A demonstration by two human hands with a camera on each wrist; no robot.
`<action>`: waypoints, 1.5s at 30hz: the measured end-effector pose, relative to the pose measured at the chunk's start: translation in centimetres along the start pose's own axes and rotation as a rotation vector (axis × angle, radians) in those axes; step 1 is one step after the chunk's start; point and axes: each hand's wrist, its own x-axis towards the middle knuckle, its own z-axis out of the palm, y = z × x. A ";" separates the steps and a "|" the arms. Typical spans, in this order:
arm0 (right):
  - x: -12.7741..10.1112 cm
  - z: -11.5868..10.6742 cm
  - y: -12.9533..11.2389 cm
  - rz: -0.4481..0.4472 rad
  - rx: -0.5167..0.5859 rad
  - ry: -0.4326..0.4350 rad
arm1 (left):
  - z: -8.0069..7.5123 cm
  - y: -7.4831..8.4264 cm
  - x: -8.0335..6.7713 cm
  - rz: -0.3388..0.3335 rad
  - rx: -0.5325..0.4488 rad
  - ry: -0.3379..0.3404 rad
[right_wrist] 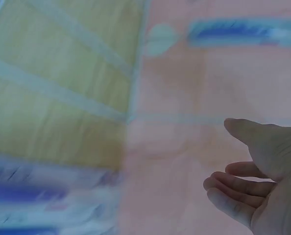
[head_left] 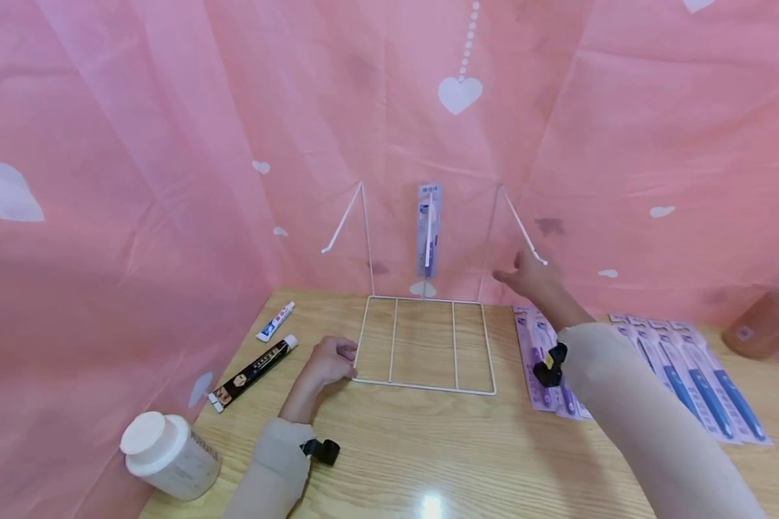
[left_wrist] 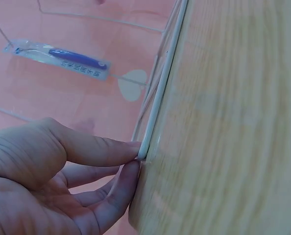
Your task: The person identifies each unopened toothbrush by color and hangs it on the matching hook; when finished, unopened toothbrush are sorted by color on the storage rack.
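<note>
A white wire rack (head_left: 410, 386) stands on the wooden table with three prongs rising at its back. From the middle prong hangs a packaged toothbrush (head_left: 422, 231). My left hand (head_left: 329, 360) pinches the rack's front left corner between thumb and fingers, close to the tabletop in the left wrist view. Just under the right prong (head_left: 522, 229), in the head view, my right hand (head_left: 534, 280) is raised with thumb and fingers apart and nothing between them. In the right wrist view its fingers are loosely bent.
Packaged purple toothbrushes (head_left: 531, 360) and blue ones (head_left: 706, 382) lie on the right. At the left are a small toothpaste tube (head_left: 275, 321), a black tube (head_left: 252, 373) and a white jar (head_left: 180, 461). A brown bottle (head_left: 761, 324) stands far right, before the pink curtain (head_left: 675, 144).
</note>
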 end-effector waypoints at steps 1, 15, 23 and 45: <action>-0.2 0.2 0.9 0.008 -0.029 -0.004 | -0.1 0.0 0.0 -0.001 -0.003 0.000; -1.2 5.2 8.0 0.076 -0.121 -0.037 | 0.0 -0.4 -0.3 -0.001 -0.056 -0.012; -1.2 6.1 8.3 0.131 -0.122 -0.075 | 0.1 -0.6 -0.1 0.017 -0.049 -0.006; -0.8 5.0 6.0 -0.008 -0.120 0.049 | 0.1 -0.7 -0.1 0.013 -0.076 -0.009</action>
